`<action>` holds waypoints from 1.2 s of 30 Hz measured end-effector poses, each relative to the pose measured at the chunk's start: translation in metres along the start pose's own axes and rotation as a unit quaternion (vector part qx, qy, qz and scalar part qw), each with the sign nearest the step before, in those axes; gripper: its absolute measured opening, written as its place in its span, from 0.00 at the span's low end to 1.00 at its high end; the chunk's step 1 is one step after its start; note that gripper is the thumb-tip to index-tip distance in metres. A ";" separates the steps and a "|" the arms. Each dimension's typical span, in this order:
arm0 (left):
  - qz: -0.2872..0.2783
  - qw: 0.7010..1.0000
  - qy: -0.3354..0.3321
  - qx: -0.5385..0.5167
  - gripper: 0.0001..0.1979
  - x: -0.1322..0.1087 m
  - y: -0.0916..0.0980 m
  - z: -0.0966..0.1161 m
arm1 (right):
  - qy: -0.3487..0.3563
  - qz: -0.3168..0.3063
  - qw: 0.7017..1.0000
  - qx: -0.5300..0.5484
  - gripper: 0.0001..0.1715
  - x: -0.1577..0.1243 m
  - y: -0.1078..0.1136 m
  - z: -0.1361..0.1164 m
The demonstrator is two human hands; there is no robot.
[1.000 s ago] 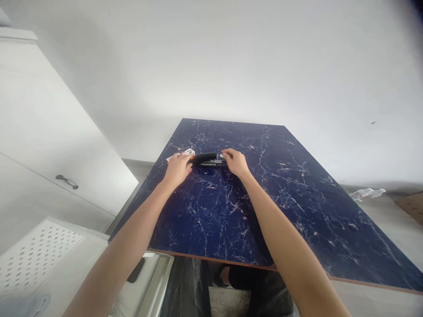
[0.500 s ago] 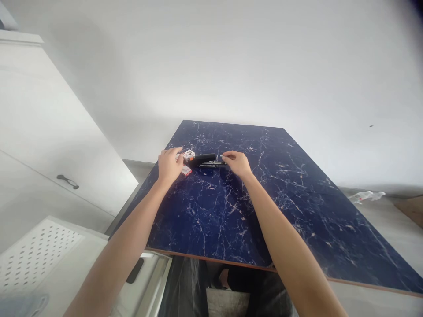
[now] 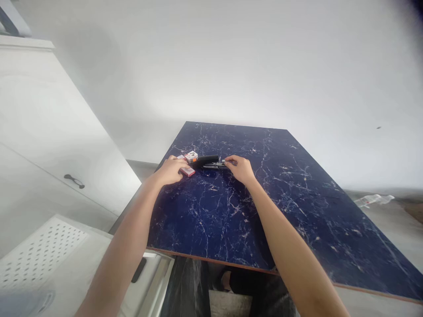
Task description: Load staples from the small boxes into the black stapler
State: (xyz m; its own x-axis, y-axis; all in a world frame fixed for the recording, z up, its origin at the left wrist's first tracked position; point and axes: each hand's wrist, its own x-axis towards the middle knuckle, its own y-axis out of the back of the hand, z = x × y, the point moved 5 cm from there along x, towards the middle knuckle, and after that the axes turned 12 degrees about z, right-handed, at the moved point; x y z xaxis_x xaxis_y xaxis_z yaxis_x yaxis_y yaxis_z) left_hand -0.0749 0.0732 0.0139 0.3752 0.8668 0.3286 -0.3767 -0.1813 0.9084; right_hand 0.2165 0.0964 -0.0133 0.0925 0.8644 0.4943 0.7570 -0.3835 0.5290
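Observation:
A black stapler [image 3: 205,161] lies on the dark blue marbled table, its top raised from the silver lower part. My right hand [image 3: 240,168] is at the stapler's right end, thumb and fingertips pinched on a small pale piece, probably a strip of staples [image 3: 224,161]. Left of the stapler, my left hand [image 3: 172,171] has its fingers closed over the near end of a small red-and-white box [image 3: 188,171]. A white box with an orange mark [image 3: 191,156] touches the stapler's left end. Part of the boxes is hidden by my left fingers.
The marbled table [image 3: 214,220] stands against a white wall. To the left are a white cabinet [image 3: 39,132] and a perforated white panel [image 3: 42,251], with a dark phone-like object [image 3: 139,270] lower down. A clear plastic bottle [image 3: 373,200] lies beyond the table's right edge.
My left hand has moved nearer to me, from the white box down onto the small red-and-white box. My right hand keeps its pinch by the stapler. The view has shifted slightly.

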 end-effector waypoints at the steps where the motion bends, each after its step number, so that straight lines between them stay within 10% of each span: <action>1: -0.021 1.000 -0.002 0.001 0.23 -0.001 0.000 0.001 | -0.014 0.005 1.000 0.019 0.10 -0.001 0.001 -0.001; 9: -0.062 0.998 0.010 -0.005 0.11 -0.003 0.000 0.008 | -0.256 0.000 0.914 0.315 0.18 -0.028 0.000 0.002; 20: 0.015 0.975 0.040 -0.219 0.21 -0.002 -0.012 0.058 | -0.292 -0.083 0.848 0.434 0.14 -0.066 -0.031 -0.048; 24: 0.000 0.918 0.122 -0.378 0.23 -0.001 -0.031 0.059 | -0.273 -0.050 0.854 0.439 0.16 -0.062 -0.029 -0.042; 30: -0.003 0.750 0.222 -0.624 0.22 0.001 -0.038 0.049 | -0.259 -0.024 0.870 0.420 0.14 -0.055 -0.025 -0.027; 36: -0.091 0.708 0.231 -0.661 0.21 -0.002 -0.038 0.042 | -0.242 -0.063 0.901 0.355 0.13 -0.047 -0.016 -0.015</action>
State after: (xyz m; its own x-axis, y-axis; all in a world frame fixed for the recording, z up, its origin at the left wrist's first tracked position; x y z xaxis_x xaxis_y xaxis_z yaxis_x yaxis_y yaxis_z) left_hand -0.0261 0.0587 -0.0103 0.3173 0.9348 -0.1595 -0.9360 0.2817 -0.2109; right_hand 0.1901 0.0567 -0.0345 0.1175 0.9930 0.0125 0.9884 -0.1157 -0.0986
